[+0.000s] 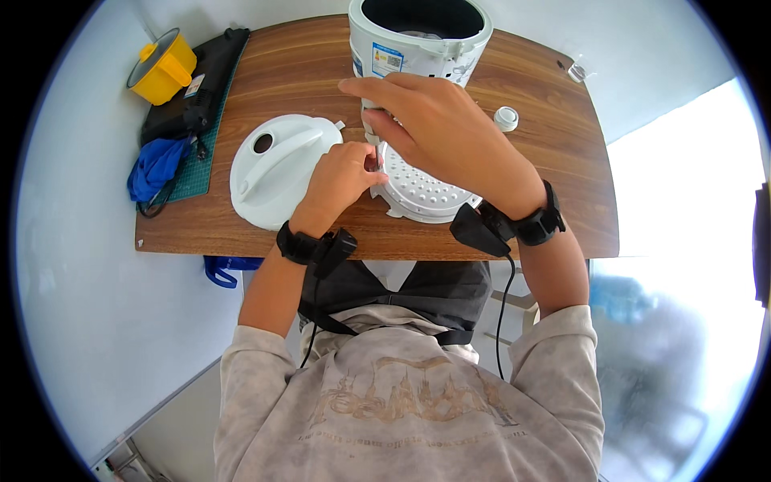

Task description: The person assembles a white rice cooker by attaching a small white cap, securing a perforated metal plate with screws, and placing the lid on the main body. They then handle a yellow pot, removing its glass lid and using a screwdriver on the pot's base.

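A white, round, dimpled inner lid plate (424, 189) lies on the table in front of me. My right hand (442, 120) is over its far left edge, with thumb and fingers round the pale handle of what looks like a screwdriver (370, 119). A thin metal shaft points down from it toward the plate's rim. My left hand (341, 178) is closed at that rim, its fingertips pinched by the shaft; whatever they grip is too small to make out. Left of it lies a white outer lid (277, 181) with a raised handle and a round hole.
A white rice cooker body (414, 52) stands open at the back. Right of it are a round white cap (506, 119) and a small clear cup (577, 72). At the left, a yellow pot (166, 72), a black bag (213, 76) and blue cloth (158, 167) lie about a green mat (190, 178).
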`<action>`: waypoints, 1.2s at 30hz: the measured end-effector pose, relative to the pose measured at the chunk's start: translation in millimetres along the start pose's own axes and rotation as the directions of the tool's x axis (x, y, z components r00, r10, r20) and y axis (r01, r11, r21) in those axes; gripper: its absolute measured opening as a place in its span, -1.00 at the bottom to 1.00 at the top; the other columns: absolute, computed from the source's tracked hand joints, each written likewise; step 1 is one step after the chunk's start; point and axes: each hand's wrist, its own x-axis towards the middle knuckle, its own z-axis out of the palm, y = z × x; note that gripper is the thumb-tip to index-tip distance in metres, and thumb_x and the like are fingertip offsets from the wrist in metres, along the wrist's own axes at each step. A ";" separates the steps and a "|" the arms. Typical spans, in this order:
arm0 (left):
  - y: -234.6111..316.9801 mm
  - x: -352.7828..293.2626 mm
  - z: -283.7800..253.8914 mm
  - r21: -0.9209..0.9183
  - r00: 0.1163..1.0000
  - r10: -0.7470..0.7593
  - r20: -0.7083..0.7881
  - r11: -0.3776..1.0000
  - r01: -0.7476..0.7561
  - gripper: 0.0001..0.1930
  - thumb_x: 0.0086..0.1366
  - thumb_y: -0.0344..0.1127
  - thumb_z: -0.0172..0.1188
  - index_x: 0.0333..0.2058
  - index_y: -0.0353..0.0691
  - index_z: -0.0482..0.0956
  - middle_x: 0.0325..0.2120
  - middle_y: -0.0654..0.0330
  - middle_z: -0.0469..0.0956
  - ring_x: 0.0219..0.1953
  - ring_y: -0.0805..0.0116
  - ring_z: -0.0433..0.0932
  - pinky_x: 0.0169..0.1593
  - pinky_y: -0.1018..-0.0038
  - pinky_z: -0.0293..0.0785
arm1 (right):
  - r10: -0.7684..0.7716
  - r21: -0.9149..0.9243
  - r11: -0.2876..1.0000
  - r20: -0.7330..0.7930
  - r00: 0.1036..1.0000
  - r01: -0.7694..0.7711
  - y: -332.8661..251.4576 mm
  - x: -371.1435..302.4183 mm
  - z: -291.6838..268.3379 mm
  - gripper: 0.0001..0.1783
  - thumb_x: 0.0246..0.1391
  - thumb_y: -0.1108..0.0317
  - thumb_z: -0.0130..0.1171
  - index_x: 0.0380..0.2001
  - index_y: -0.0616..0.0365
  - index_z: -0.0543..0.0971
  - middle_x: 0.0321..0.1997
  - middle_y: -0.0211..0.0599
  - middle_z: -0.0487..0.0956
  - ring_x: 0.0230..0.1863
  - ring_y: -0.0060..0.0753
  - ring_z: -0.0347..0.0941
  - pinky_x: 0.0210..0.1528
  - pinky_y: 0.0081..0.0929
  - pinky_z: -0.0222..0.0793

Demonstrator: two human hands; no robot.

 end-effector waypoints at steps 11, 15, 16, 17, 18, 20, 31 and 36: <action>-13.6 1.7 10.1 -0.010 0.998 0.046 -0.038 0.999 -0.046 -0.68 0.07 -0.22 0.47 -0.29 -0.27 0.62 -0.36 0.13 0.68 -0.25 0.11 0.66 -0.16 0.26 0.55 | 0.044 -0.308 0.951 0.036 0.998 -0.031 1.0 9.9 15.5 -0.52 0.15 -0.13 0.23 -0.46 0.11 0.57 -0.61 -0.28 0.56 -0.57 -0.25 0.54 -0.62 -0.39 0.36; -0.6 0.4 3.6 0.010 1.000 0.028 -0.001 1.000 -0.028 -0.70 0.07 -0.22 0.47 -0.30 -0.24 0.62 -0.36 0.14 0.68 -0.25 0.11 0.64 -0.16 0.27 0.54 | 0.057 -0.371 0.926 -0.035 0.998 -0.066 1.5 14.1 22.0 -0.51 0.23 -0.11 0.17 -0.48 0.12 0.55 -0.60 -0.25 0.54 -0.62 -0.27 0.52 -0.65 -0.38 0.33; 3.0 0.3 1.2 0.024 1.000 0.020 0.021 1.000 -0.021 -0.70 0.06 -0.22 0.47 -0.30 -0.24 0.63 -0.36 0.14 0.68 -0.25 0.11 0.64 -0.16 0.27 0.54 | 0.028 -0.385 0.921 -0.087 0.996 -0.059 6.8 13.7 26.1 -0.54 0.24 -0.07 0.18 -0.46 0.13 0.54 -0.56 -0.24 0.54 -0.61 -0.25 0.52 -0.64 -0.38 0.34; 2.1 -0.1 1.6 0.009 1.000 0.018 0.013 1.000 -0.018 -0.71 0.06 -0.22 0.47 -0.30 -0.24 0.63 -0.36 0.14 0.68 -0.25 0.11 0.64 -0.16 0.27 0.53 | -0.003 -0.398 0.916 -0.139 0.990 -0.053 10.5 13.1 29.2 -0.57 0.25 -0.04 0.18 -0.44 0.14 0.54 -0.53 -0.23 0.54 -0.59 -0.24 0.53 -0.63 -0.37 0.36; 0.7 -0.3 2.6 -0.007 1.000 0.017 0.003 1.000 -0.017 -0.71 0.06 -0.23 0.47 -0.31 -0.24 0.63 -0.36 0.14 0.68 -0.24 0.11 0.63 -0.16 0.27 0.53 | -0.015 -0.342 0.939 -0.156 0.988 -0.040 11.5 12.3 29.9 -0.60 0.24 0.01 0.20 -0.42 0.16 0.53 -0.49 -0.22 0.53 -0.58 -0.22 0.53 -0.61 -0.36 0.38; -0.5 -0.1 3.1 -0.011 1.000 0.030 -0.007 0.999 -0.030 -0.71 0.06 -0.23 0.47 -0.31 -0.24 0.62 -0.36 0.14 0.67 -0.24 0.10 0.63 -0.16 0.26 0.53 | -0.036 -0.228 0.974 -0.193 0.981 -0.009 13.0 10.7 28.7 -0.66 0.23 0.10 0.22 -0.37 0.19 0.51 -0.39 -0.19 0.51 -0.54 -0.19 0.54 -0.57 -0.34 0.42; -3.0 -2.9 5.3 0.013 0.994 0.103 -0.042 0.995 -0.102 -0.70 0.06 -0.25 0.47 -0.29 -0.25 0.60 -0.36 0.12 0.66 -0.27 0.07 0.63 -0.19 0.25 0.53 | -0.020 -0.096 0.995 -0.110 0.994 0.010 8.2 -1.7 8.9 -0.78 0.13 0.46 0.22 -0.14 0.24 0.57 -0.22 -0.10 0.57 -0.39 -0.11 0.57 -0.42 -0.32 0.52; -1.6 -2.4 3.2 0.007 0.998 0.066 -0.010 0.998 -0.066 -0.70 0.06 -0.25 0.47 -0.29 -0.25 0.59 -0.36 0.10 0.66 -0.27 0.07 0.63 -0.20 0.25 0.53 | 0.032 -0.039 0.999 -0.014 0.999 -0.033 13.6 -2.0 -2.6 -0.71 0.06 0.53 0.24 -0.11 0.28 0.58 -0.33 -0.09 0.59 -0.33 -0.08 0.59 -0.32 -0.32 0.53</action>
